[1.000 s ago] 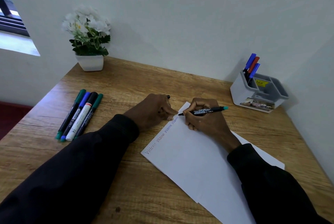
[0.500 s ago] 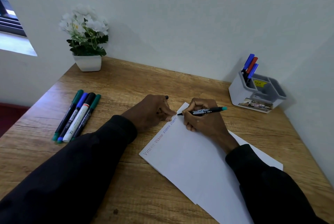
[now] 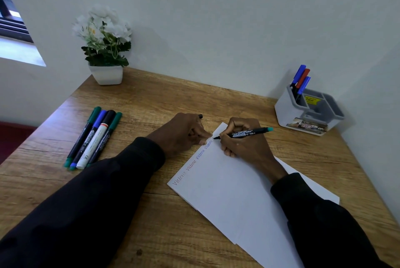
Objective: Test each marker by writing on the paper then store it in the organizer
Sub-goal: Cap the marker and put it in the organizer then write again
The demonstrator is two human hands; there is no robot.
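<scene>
Between my hands nothing has shifted: right hand (image 3: 244, 146) still grips the teal marker (image 3: 246, 133), tip on the paper (image 3: 227, 185); left hand (image 3: 181, 135) clutches what looks like its cap (image 3: 200, 116), so this test is unfinished.

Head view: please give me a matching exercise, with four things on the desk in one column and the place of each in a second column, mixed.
Things
1. potted white flowers
2. organizer
3. four loose markers
4. marker with teal end

Places
a. in the right hand, tip at the paper
b. far left corner of the desk
c. far right of the desk, near the wall
d. lying side by side on the desk's left

Pairs: 1-b, 2-c, 3-d, 4-a
</scene>
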